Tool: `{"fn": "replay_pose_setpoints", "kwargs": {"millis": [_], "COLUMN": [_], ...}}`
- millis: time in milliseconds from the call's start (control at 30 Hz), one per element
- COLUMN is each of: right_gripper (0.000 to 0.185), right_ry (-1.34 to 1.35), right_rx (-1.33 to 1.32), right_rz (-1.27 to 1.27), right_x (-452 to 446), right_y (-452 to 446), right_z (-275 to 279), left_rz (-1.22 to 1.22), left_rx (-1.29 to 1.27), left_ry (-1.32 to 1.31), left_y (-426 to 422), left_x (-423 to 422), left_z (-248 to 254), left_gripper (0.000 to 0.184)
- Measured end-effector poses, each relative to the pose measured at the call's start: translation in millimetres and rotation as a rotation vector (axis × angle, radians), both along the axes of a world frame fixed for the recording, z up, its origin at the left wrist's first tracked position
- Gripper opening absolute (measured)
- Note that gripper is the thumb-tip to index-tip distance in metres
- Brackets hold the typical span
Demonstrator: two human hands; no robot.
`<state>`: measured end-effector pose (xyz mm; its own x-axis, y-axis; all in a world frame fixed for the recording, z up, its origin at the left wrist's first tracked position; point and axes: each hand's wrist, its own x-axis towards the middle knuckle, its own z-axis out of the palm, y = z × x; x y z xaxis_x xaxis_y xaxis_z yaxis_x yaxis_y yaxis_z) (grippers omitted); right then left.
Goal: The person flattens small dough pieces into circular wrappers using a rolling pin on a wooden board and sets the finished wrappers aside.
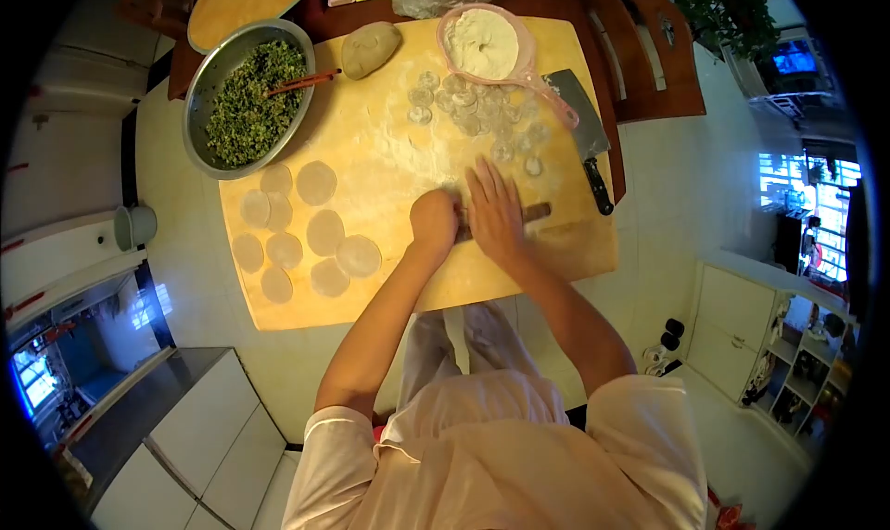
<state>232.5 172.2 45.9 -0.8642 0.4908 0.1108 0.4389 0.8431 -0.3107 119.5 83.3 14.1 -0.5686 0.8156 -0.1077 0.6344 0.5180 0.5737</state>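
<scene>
My left hand (434,220) is closed in a fist low on the floured wooden board (408,280); what its fingers hold, if anything, is hidden. Right beside it, my right hand (496,213) lies flat with fingers stretched across a dark wooden rolling pin (536,212). The pin's right end sticks out past my palm, and a short piece shows between the hands. Several flat round dough wrappers (325,232) lie to the left, some overlapping. Beyond my right hand, several small floured dough pieces (473,110) are clustered.
A metal bowl (197,145) of chopped green filling (250,99) with red chopsticks (306,82) stands at the back left. Near it sits a dough lump (371,48). A pink ladle-shaped container (527,62) holds flour (482,43). A cleaver (579,113) lies along the right edge.
</scene>
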Motion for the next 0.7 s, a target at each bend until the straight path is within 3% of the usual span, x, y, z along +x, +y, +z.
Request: {"fn": "replay_pose_setpoints", "kwargs": {"millis": [100, 200, 233, 333, 467, 600, 700], "right_gripper": [0.047, 0.047, 0.047, 0.046, 0.045, 0.044, 0.047], "right_ry": [-0.074, -0.06, -0.02, 0.044, -0.068, -0.08, -0.011], "right_rx": [0.06, 0.061, 0.041, -0.005, 0.035, 0.028, 0.004], "right_rz": [0.034, 0.0, -0.005, -0.032, 0.043, 0.029, 0.019], "right_x": [36.8, 23.0, -2.1, -32.1, 23.5, 31.0, -30.5], "right_y": [-22.6, -20.0, -4.5, 11.0, -21.6, -31.3, 5.0], "right_z": [4.0, 1.0, 2.9, -4.1, 1.6, 12.2, -2.5], "left_rz": [0.177, 0.101, 0.096, 0.0, 0.052, 0.284, 0.114], "left_rx": [0.042, 0.023, 0.116, -0.021, 0.073, 0.111, -0.032], "left_ry": [-0.468, -0.463, -0.36, -0.045, -0.189, -0.659, -0.316], "left_y": [-14.8, -20.9, -17.3, 0.2, -12.5, -34.3, -17.0], "left_x": [-4.2, -4.0, 1.3, -4.6, -9.5, -6.0, -3.8], "left_z": [24.2, 23.6, 18.9, 5.6, 9.4, 7.1, 12.5], "left_gripper": [0.004, 0.007, 0.004, 0.005, 0.007, 0.003, 0.009]}}
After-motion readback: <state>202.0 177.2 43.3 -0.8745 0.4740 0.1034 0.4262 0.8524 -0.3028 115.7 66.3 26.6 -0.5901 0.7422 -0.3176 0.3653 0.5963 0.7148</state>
